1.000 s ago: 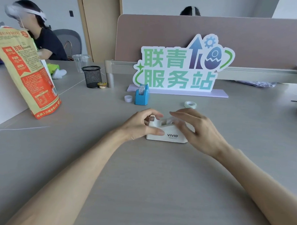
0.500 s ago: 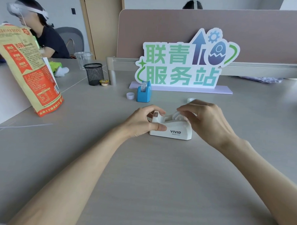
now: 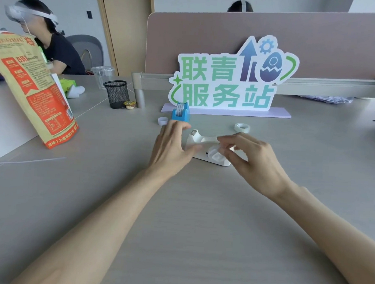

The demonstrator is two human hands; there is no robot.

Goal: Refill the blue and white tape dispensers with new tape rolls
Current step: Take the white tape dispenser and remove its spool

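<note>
So I'm working on the white dispenser (image 3: 205, 149) right now, which is sitting on the desk (image 3: 178, 227) right in front of me. My left hand (image 3: 171, 147) is resting loosely against its front end with the fingers spread, not really gripping anything, more just steadying it. My right hand (image 3: 252, 159) is pinching a small whitish round piece (image 3: 216, 155) over the dispenser's side; I'm guessing it's the spool or an old core, but it's blurry, so I can't say for sure. The cradle of the white one is looking empty from here, so that refill isn't done yet as far as I can judge. The new tape roll (image 3: 242, 127) is lying flat on the desk just behind the dispenser, not picked up yet. The blue dispenser (image 3: 180, 113) is standing farther back by the sign (image 3: 230, 79), and it's already showing a roll in it, with a little empty ring (image 3: 162, 120) lying beside it, so I'm counting that one as probably finished. What's left, I think: get the roll onto the spool and drop it in.
</note>
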